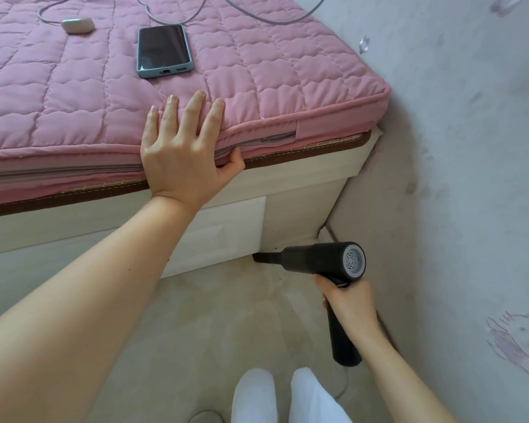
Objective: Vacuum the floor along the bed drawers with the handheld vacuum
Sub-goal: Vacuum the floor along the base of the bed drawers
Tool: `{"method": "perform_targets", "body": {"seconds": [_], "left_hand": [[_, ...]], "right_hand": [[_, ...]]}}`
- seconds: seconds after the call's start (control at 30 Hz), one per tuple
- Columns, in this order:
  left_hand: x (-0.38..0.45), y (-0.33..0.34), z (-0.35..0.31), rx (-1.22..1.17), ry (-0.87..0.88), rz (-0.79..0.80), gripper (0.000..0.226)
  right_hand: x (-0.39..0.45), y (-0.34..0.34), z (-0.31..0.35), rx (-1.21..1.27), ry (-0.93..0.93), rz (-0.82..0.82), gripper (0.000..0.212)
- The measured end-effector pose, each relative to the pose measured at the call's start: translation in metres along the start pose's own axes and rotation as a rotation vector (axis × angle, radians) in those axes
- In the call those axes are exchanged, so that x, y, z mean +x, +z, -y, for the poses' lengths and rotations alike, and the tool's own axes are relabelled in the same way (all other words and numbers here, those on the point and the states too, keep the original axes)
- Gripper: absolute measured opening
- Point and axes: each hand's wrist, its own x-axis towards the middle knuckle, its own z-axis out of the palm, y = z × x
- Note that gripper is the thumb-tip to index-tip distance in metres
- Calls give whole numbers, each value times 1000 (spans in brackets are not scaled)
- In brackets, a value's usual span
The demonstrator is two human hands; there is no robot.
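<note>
Matt black plastic handheld vacuum (310,257); beyond its grip, a smooth pale wood-grain drawer front (226,230). Above, quilted pink cloth mattress cover (74,102); glossy glass-faced phone (164,50). Below, smooth beige floor (211,325).

I saw a pink quilted mattress (257,87) above the grip, pale wallpaper (471,148) to its right, beige floor (211,315) beneath.

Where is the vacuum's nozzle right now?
In the head view, lower right: the handheld vacuum, held by the right hand, has its nozzle at floor level by the bottom corner of the white drawer front.
</note>
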Motion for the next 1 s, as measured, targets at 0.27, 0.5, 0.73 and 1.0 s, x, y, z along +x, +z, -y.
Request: {"method": "perform_targets", "body": {"seconds": [0.27, 0.5, 0.73, 1.0], "left_hand": [[-1, 0, 1, -4, 3, 20, 57], [0, -1, 0, 17, 17, 12, 57], [0, 0, 0, 13, 14, 5, 56], [-1, 1, 1, 18, 9, 7, 57]], "right_hand": [[-8, -1, -12, 35, -10, -42, 11], [-9, 0, -17, -18, -71, -79, 13], [-8, -1, -21, -72, -107, -124, 17], [-1, -5, -30, -86, -117, -147, 18]]}}
